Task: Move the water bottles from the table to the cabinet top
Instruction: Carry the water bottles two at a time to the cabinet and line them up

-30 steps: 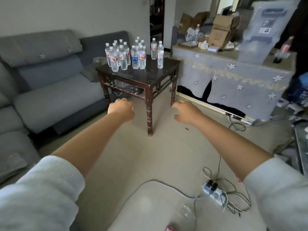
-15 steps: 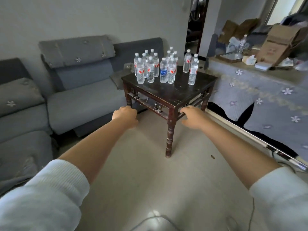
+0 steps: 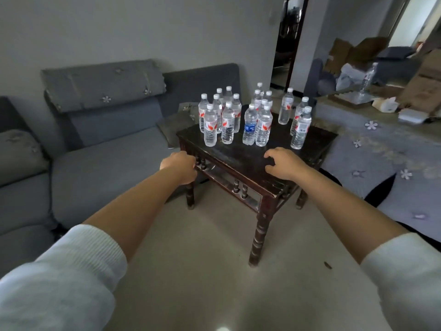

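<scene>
Several clear water bottles with white caps stand upright on a small dark wooden table (image 3: 241,161). Most carry red labels, like the nearest left one (image 3: 210,126); one has a blue label (image 3: 249,125). Another bottle (image 3: 301,129) stands apart at the right. My left hand (image 3: 179,167) hovers at the table's near left edge, its fingers loosely curled and empty. My right hand (image 3: 282,163) is over the table's front part, just short of the bottles, with relaxed bent fingers that hold nothing. The cabinet top (image 3: 381,120), under a grey flowered cloth, lies to the right.
A grey sofa (image 3: 107,158) runs along the left beside the table. On the cabinet stand cardboard boxes (image 3: 422,84), a tissue box (image 3: 385,105) and one more bottle (image 3: 367,78). A dark doorway (image 3: 286,39) opens behind the table. Pale floor (image 3: 202,259) lies in front.
I have come closer to the table; both hands have risen and moved forward. The right hand is now over the tabletop, the left at its edge.
</scene>
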Tool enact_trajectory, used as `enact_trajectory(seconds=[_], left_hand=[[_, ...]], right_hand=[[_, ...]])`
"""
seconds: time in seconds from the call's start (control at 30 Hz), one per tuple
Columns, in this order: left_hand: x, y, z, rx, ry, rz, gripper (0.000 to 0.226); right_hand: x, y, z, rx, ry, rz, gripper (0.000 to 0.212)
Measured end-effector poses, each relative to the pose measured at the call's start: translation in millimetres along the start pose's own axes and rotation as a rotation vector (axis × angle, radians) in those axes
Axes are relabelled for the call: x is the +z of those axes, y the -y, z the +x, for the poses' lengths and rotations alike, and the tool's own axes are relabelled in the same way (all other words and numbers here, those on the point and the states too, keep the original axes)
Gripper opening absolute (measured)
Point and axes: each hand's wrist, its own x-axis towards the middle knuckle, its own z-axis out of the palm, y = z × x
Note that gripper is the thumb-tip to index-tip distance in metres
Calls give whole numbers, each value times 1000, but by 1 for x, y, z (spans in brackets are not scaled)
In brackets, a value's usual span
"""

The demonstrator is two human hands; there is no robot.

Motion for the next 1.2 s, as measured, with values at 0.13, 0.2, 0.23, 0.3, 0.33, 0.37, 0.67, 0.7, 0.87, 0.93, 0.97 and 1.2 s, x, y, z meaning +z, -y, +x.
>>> enact_trajectory(seconds=[0.13, 0.2, 0.23, 0.3, 0.33, 0.37, 0.67, 0.7, 0.87, 0.93, 0.97, 1.2], left_hand=[[1, 14, 60, 4, 11, -2, 37], [3, 19, 92, 5, 16, -9, 37], [4, 22, 109, 7, 18, -11, 37], [5, 25, 137, 17, 26, -7, 38], [6, 26, 152, 23, 24, -8, 38], [5, 27, 170, 26, 15, -9, 37], [-20, 31, 339, 18, 8, -1, 36], [-21, 31, 357, 20, 6, -8, 36], [-17, 32, 419, 48, 42, -73, 40], [-13, 35, 440, 87, 44, -113, 46], [-10, 37, 454, 112, 41, -129, 48], [9, 43, 532, 336, 129, -171, 51]], right_hand=[[-2, -1, 61, 16, 7, -4, 46], [1, -1, 94, 18, 14, 0, 46], [2, -2, 112, 17, 11, -2, 47], [3, -2, 143, 14, 12, 1, 46], [3, -2, 159, 9, 9, 5, 45], [3, -2, 179, 3, 3, 10, 43], [-20, -14, 357, -65, -17, 40, 37], [-23, -16, 378, -69, -21, 34, 37], [-20, -15, 452, -47, -7, 49, 35], [-13, -11, 475, -30, -11, 68, 36], [-8, -8, 487, -16, -9, 75, 36], [16, 7, 544, 35, 89, 113, 45]])
